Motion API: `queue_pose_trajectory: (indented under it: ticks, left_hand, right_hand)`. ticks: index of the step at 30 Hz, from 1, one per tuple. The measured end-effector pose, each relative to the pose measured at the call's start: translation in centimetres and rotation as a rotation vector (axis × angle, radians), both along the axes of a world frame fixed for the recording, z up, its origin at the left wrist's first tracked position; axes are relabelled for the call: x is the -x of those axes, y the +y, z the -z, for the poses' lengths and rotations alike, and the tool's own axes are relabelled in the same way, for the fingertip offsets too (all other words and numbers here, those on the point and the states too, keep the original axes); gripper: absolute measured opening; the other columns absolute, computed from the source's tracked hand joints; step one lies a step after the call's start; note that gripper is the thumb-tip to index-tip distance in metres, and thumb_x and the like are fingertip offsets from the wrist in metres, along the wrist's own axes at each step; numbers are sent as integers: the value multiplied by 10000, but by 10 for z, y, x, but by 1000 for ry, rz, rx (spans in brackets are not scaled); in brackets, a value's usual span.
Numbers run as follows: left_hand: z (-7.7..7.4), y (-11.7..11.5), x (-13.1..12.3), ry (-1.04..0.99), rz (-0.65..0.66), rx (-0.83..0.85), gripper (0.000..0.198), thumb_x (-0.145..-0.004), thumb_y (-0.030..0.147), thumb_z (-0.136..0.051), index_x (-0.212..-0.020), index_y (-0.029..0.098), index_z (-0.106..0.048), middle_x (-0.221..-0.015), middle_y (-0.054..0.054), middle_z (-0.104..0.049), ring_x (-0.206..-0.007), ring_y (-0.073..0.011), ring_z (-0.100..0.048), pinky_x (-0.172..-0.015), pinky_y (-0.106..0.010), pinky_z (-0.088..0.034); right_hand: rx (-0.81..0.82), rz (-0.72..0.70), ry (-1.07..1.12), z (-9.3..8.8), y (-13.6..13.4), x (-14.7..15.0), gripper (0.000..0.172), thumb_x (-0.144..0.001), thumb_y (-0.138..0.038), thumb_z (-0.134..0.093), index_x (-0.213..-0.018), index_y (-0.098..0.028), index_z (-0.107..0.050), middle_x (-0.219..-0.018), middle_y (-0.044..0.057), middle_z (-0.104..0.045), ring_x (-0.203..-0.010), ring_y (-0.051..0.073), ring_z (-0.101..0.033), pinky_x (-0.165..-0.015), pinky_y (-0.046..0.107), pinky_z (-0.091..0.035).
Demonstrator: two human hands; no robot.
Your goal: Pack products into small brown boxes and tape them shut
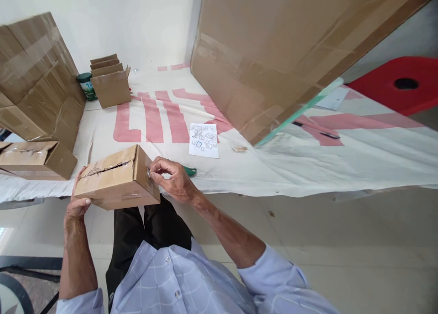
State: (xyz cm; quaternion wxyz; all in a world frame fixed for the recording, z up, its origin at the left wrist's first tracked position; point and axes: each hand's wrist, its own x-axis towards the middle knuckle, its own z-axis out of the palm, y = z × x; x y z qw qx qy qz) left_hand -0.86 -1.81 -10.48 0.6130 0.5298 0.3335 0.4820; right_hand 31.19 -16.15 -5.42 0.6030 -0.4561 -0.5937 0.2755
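A small brown cardboard box with dark marks along its top seam is held tilted at the table's front edge. My left hand grips its left end, with the thumb on the near side. At the box's right end, my right hand is closed in a pinch against the cardboard, where clear tape shows. What the fingertips pinch is too small to make out. Just behind the right hand lies a green object, partly hidden by it.
A large carton leans over the table's right half. More cartons and another small box stand at left. Farther back are an open box and a green jar. A printed paper and a pen-like item lie on the cloth.
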Motion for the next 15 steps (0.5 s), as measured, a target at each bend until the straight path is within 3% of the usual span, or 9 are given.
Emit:
queue_pose_trajectory:
  ticks: [4, 9, 15]
  left_hand:
    - [-1, 1, -1, 5, 2, 7, 1167, -277, 456, -1063, -1389, 326, -734, -1615, -70, -612, -1612, -499, -381, -1383, -650, -261]
    - [0, 2, -2, 2, 3, -6, 1167, -261, 488, -1060, -1374, 318, -750, -1598, -85, -629, -1566, -504, -451, -1333, -643, -370]
    - [1, 2, -2, -4, 1, -3, 1154, -275, 498, -1057, -1373, 320, -752, -1614, -90, -610, -1589, -520, -412, -1360, -680, -295]
  right_hand:
    - [37, -18, 13, -6, 1, -4, 166, -929, -293, -680, -798, -223, -606, -837, 16, -666, -761, 144, -604, -700, 275, -534]
    - [115, -69, 75, -9, 3, -10, 186, -912, -325, -704, -789, -211, -623, -813, 11, -645, -737, 142, -600, -659, 270, -532]
    - [151, -92, 171, -2, 5, -11, 220, -909, -376, -734, -804, -207, -642, -792, 3, -640, -721, 145, -614, -687, 294, -554]
